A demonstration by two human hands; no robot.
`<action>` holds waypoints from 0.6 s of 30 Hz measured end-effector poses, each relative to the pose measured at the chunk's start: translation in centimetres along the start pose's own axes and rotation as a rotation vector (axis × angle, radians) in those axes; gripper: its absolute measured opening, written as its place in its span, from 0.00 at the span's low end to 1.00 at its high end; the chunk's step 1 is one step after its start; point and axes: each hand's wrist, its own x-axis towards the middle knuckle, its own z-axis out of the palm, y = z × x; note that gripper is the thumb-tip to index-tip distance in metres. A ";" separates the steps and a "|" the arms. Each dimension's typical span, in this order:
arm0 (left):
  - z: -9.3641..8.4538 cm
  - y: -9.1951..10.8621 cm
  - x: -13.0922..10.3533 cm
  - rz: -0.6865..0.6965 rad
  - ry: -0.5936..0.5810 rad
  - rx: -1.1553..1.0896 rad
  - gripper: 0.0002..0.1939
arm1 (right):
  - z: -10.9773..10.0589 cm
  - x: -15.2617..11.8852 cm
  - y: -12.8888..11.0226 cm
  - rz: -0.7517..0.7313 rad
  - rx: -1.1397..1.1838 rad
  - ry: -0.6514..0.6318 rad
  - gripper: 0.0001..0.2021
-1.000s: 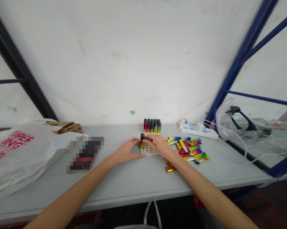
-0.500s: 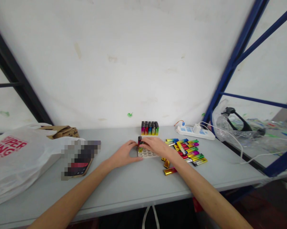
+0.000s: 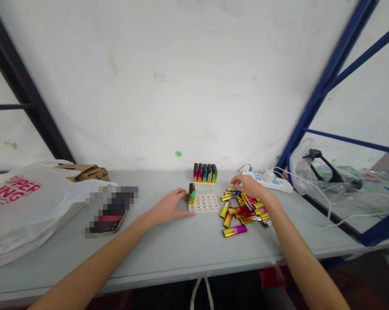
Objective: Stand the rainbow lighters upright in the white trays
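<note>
My left hand curves along the left side of a white tray with round holes. Its thumb is at the front-left corner and its other fingers near the back-left, spread apart. A short row of upright lighters with black tops stands in the tray's left column. Over the far side of a loose pile of shiny coloured lighters is my right hand. Its fingers are bent and apart, with nothing visible in them. Behind the tray, a full block of upright lighters stands near the wall.
A white power strip with cables lies behind my right hand. To the left are a phone, partly blurred out, a white plastic bag and folded cardboard. A blue metal frame and clear plastic bags are at right.
My right hand has moved from the tray's left column rightward to the lighter pile, leaving the upright lighters there in view. My left hand stays at the tray. The view has shifted slightly.
</note>
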 end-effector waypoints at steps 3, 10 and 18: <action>0.0 0.0 0.0 -0.001 -0.012 0.000 0.32 | 0.2 -0.8 2.5 0.054 -0.038 -0.103 0.13; -0.1 0.2 0.0 0.001 -0.012 -0.001 0.32 | 0.7 0.0 2.3 0.022 0.026 -0.128 0.10; 0.2 -0.2 0.0 0.018 0.006 -0.017 0.32 | -0.7 0.1 -0.7 0.006 0.408 0.173 0.15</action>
